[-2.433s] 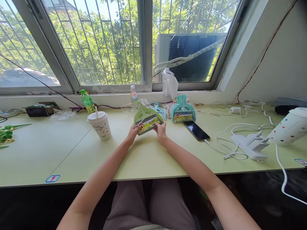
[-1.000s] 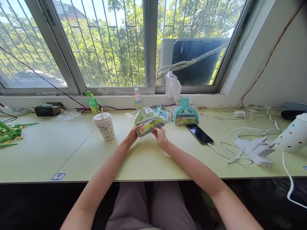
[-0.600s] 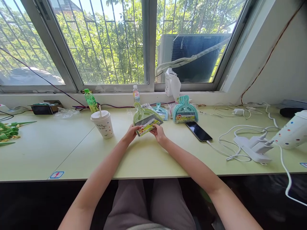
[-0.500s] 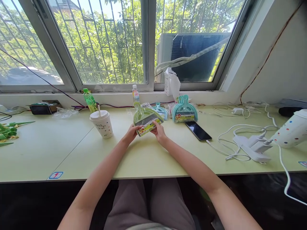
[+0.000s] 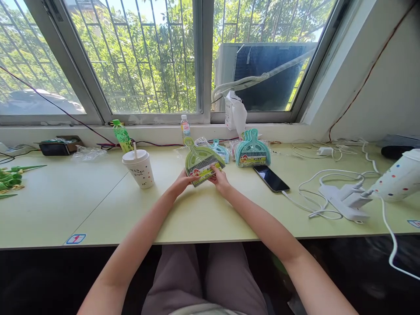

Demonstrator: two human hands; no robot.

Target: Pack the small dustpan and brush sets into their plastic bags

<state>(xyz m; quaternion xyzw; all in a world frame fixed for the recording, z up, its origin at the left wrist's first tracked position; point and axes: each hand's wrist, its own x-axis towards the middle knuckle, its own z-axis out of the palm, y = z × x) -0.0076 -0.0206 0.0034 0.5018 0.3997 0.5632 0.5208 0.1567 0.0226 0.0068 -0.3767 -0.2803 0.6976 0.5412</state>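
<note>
Pinching a tilted green dustpan-and-brush set [image 5: 203,162], grey-bristled, yellow-labelled, left hand [image 5: 184,182] and right hand [image 5: 221,180] at opposite ends.

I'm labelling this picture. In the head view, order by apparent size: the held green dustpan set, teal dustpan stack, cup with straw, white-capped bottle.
1. Green dustpan set
2. Teal dustpan stack and straw cup: look alike, so unranked
3. White-capped bottle

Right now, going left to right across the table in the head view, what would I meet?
Green pointed objects, black open box, white dotted cup with straw, left hand, green plastic dustpan and brush, right hand, teal plastic dustpans, black rectangular phone, white plastic power strip, second white dotted cup.
</note>
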